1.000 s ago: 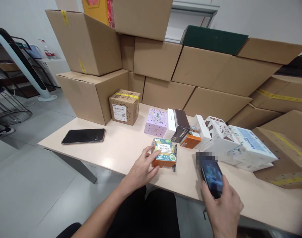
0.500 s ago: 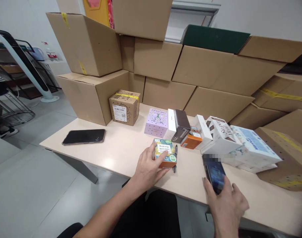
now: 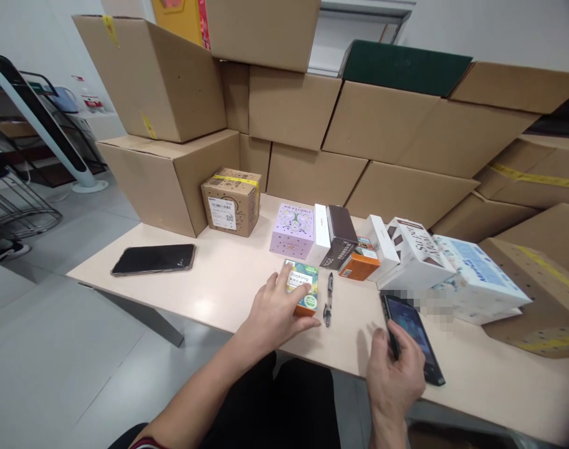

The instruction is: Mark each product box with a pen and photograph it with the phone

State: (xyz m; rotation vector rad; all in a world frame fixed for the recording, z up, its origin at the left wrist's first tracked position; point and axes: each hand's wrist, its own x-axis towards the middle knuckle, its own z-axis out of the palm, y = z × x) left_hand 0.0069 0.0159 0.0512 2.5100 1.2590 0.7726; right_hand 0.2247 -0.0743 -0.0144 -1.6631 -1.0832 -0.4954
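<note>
My left hand point(image 3: 270, 312) is wrapped over a small green and orange carton point(image 3: 306, 280) printed "Binking", which sits on the table. Just to the carton's right lies a black and clear pen point(image 3: 329, 299). At the left edge of a black phone-like handheld device point(image 3: 419, 343) with a lit screen is my right hand point(image 3: 396, 368), its thumb and forefinger apart and the other fingers partly hidden. The device lies on the tabletop, and part of the picture by its top end is blurred out.
Behind stand a purple box point(image 3: 292, 229), a dark brown box point(image 3: 341, 234), an orange box point(image 3: 359, 265) and several white boxes. A dark phone point(image 3: 153, 259) lies at the left beside a small taped carton point(image 3: 231, 202). Large cardboard boxes point(image 3: 377, 125) wall off the table's back.
My left hand has shifted the small carton left, leaving the pen fully in sight. My right hand has moved left from the device's lower end to its left edge.
</note>
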